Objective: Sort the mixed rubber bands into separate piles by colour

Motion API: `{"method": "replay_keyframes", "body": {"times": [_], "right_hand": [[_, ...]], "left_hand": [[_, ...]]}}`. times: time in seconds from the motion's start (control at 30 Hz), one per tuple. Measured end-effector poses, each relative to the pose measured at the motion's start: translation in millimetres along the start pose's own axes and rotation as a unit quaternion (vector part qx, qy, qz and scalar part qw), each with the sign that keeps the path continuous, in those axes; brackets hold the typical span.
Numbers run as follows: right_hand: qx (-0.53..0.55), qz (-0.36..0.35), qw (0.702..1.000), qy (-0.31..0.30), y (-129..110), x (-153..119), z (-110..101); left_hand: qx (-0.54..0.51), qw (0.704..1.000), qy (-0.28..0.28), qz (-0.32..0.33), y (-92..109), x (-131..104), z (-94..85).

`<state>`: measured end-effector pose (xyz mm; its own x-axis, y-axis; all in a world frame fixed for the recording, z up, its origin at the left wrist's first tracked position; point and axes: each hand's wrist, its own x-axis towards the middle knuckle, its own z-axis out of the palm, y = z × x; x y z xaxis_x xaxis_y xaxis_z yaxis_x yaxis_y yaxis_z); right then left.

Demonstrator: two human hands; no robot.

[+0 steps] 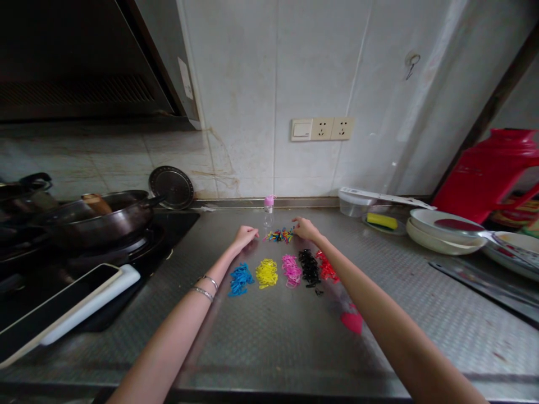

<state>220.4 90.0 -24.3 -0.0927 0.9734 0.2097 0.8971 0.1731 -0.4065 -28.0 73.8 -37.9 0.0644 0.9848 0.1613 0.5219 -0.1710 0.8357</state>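
A mixed pile of small coloured rubber bands (278,235) lies on the steel counter between my hands. My left hand (245,238) is at its left side, fingers drawn together; what they hold, if anything, is too small to see. At the right edge of the pile, my right hand (306,229) pinches its fingertips by the bands; I cannot make out what is in them. Nearer me lie sorted heaps: blue bands (241,279), yellow bands (266,273), pink bands (291,270), black bands (309,267) and red bands (327,266), partly hidden by my right forearm.
Behind the pile stands a clear bottle with a pink cap (269,202). A pink item (351,321) lies beside my right forearm. To the left are a wok (101,221) on the stove and a white-edged device (90,306). Bowls (442,238) and a red thermos (484,174) stand right.
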Motion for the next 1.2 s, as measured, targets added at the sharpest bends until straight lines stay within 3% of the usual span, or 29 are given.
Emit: {"method": "replay_keyframes", "body": {"times": [0.13,0.4,0.53,0.83,1.2], "right_hand": [[0.044,-0.051,0.998,-0.007,7.8,-11.9,-11.3],[0.121,-0.133,0.974,-0.138,25.2,-50.3,-36.3],[0.099,-0.147,0.97,-0.167,24.0,-65.1,-40.1],[0.08,-0.139,0.982,-0.102,24.2,-72.5,-43.0],[0.058,-0.117,0.991,-0.028,35.9,-79.6,-42.9]], "left_hand": [[0.008,1.0,-0.001,-0.003,-0.9,1.0,0.1],[0.018,1.0,0.003,0.01,-2.1,3.0,3.0],[0.009,0.999,-0.025,0.021,1.9,-0.6,2.6],[0.053,0.993,-0.093,0.058,7.4,-6.8,3.6],[0.065,0.991,-0.087,0.071,10.4,-5.0,2.7]]}}
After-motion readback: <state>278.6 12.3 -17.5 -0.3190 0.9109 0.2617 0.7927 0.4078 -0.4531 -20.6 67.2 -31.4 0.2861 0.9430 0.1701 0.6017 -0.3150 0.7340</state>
